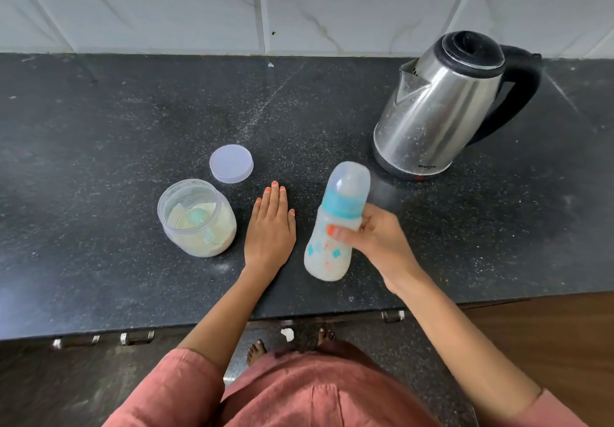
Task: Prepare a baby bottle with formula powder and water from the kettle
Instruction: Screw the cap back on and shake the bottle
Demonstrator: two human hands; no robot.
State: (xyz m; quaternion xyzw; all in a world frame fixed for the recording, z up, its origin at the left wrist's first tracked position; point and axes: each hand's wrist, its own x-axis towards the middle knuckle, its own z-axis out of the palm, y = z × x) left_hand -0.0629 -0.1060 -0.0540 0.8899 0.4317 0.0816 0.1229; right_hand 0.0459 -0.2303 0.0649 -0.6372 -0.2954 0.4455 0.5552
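Right hand point(375, 240) has its grip wrapped round the capped baby bottle point(335, 224), tilted. Left hand point(270, 227) lies flat and open on the table point(99, 127), beside the open formula jar point(197, 217).

On my black speckled stone desk point(99, 127), the clear plastic jar of pale powder point(212, 237) sits left, a teal plastic scoop point(199, 219) in it, the round white plastic lid point(231, 168) just behind it. My left hand point(269, 227) lies flat between that jar and the teal-collared plastic baby bottle point(327, 260) in my right hand point(375, 237). The steel electric kettle point(442, 104) stands behind, right.
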